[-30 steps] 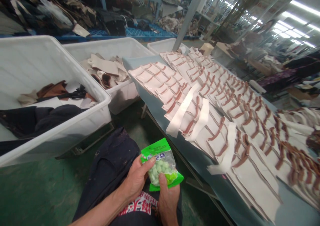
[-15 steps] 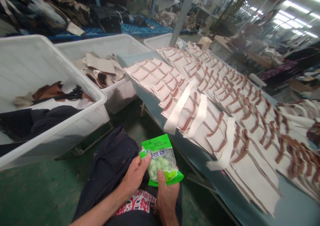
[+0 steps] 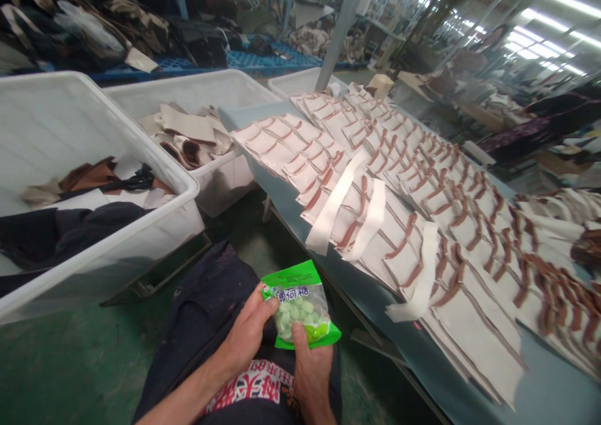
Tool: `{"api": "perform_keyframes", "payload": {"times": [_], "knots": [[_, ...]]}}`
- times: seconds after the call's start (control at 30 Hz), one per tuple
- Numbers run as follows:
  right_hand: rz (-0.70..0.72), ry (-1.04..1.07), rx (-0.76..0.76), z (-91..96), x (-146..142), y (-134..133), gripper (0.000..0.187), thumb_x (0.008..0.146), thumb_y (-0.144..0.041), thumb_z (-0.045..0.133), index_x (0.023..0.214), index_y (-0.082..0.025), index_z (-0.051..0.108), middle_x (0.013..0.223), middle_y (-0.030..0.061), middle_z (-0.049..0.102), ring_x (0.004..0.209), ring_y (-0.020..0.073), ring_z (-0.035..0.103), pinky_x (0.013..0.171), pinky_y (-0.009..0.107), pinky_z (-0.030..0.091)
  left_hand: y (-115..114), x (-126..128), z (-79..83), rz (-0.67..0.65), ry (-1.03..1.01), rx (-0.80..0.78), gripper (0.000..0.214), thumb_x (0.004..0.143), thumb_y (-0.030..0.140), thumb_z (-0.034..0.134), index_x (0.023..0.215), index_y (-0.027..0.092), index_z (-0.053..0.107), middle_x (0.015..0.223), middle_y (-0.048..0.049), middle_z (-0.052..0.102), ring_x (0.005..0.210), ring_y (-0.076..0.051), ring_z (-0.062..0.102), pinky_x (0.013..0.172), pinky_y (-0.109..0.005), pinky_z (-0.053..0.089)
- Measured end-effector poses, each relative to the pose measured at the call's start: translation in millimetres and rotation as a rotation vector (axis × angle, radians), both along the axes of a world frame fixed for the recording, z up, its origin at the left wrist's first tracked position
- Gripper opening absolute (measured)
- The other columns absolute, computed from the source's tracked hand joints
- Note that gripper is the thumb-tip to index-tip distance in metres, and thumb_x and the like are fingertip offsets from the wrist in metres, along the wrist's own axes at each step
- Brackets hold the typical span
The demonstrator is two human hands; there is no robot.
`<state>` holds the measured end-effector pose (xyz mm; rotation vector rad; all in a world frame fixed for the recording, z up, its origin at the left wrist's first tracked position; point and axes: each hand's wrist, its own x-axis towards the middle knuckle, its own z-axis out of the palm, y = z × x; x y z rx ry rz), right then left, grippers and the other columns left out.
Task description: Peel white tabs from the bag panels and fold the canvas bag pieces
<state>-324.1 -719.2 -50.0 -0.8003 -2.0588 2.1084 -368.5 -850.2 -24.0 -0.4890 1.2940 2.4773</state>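
Note:
A bag of mint candy (image 3: 303, 309), green at both ends with a clear middle full of pale green sweets, is held tilted above my lap. My left hand (image 3: 248, 325) grips its left edge, thumb on the front near the printed characters. At the lower edge my right hand (image 3: 312, 362) pinches it, with the thumb on the front and the other fingers hidden behind. Beneath the bag lies a dark apron (image 3: 201, 312) with red and white lettering.
To the right, a blue-grey table (image 3: 549, 362) bears rows of overlapping pale pieces with brown edging (image 3: 408, 237) and several white strips (image 3: 373, 218). White bins (image 3: 195, 193) with fabric scraps stand at left. A metal post (image 3: 340, 37) rises behind.
The bag has shifted slightly left and its top has tipped a little, with both hands still holding it. The left thumb now covers less of the printed characters.

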Motion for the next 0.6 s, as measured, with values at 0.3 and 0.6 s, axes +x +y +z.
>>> {"api": "perform_keyframes", "payload": {"times": [0.3,0.6], "knots": [[0.303,0.137,0.134,60.0,-25.4,60.7,0.051,0.085,-0.052,0.071,0.121,-0.016,0.072,0.116,0.0150,0.078,0.101,0.0304,0.075,0.088,0.042,0.062,-9.4,0.8,8.4,-0.279,0.027,0.086,0.041,0.090,0.050,0.080,0.110,0.016,0.070,0.094,-0.0075,0.076,0.078,-0.020,0.070,0.071,-0.028,0.057],[0.950,0.468,1.007,156.9,-65.1,18.9,0.038,0.098,-0.010,0.048,0.129,-0.016,0.067,0.115,0.0118,0.077,0.105,0.0276,0.071,0.098,0.042,0.056,-1.9,-5.8,50.6,-0.356,0.252,-0.167,0.038,0.086,0.052,0.081,0.098,0.016,0.077,0.086,-0.0048,0.073,0.078,-0.023,0.063,0.071,-0.028,0.054]]}}
